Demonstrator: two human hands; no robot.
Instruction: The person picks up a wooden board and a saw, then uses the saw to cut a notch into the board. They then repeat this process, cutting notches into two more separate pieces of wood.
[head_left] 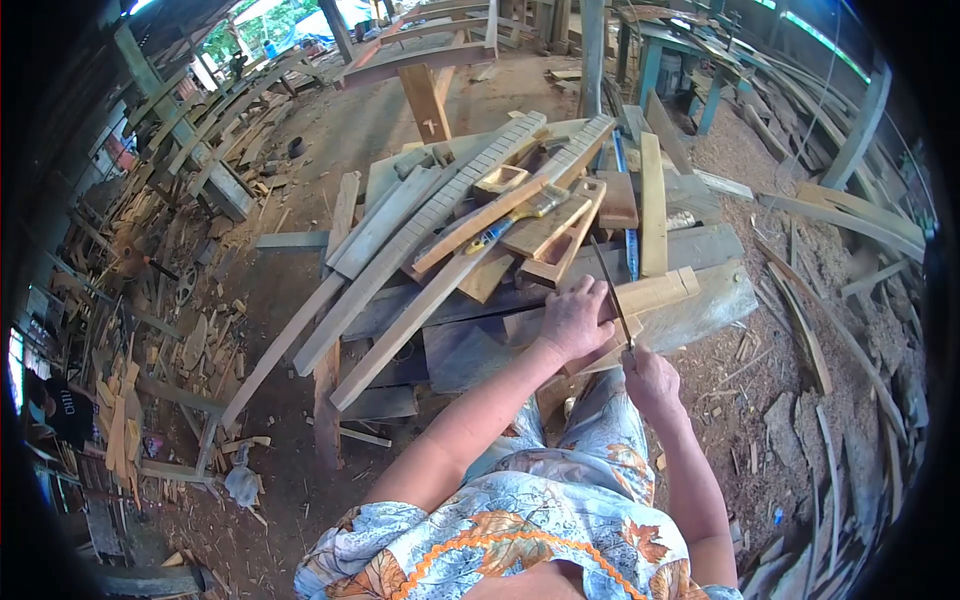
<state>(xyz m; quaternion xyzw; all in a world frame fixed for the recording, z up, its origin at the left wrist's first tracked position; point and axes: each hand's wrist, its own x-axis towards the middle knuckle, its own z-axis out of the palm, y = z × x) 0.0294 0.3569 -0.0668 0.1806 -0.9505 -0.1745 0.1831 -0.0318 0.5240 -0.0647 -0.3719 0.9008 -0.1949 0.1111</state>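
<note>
My right hand (652,382) is closed round the handle of a handsaw. The long thin saw blade (612,285) points away from me and lies across a light piece of wood (655,293) on the workbench. Just left of the blade, my left hand (578,320) bears down on the wood with its fingers curled over it. A shorter wood end (600,355) sticks out toward my lap below the left hand. Beyond the hands lie a hollowed wooden block (567,245) and a yellow wood strip (653,205).
Long boards (420,240), some with evenly spaced marks, are piled across the bench (705,285). A blue-handled brush (490,235) rests among them. Scrap wood (120,425) and offcuts litter the floor at left. Posts (590,60) and a wooden frame (425,50) stand farther back.
</note>
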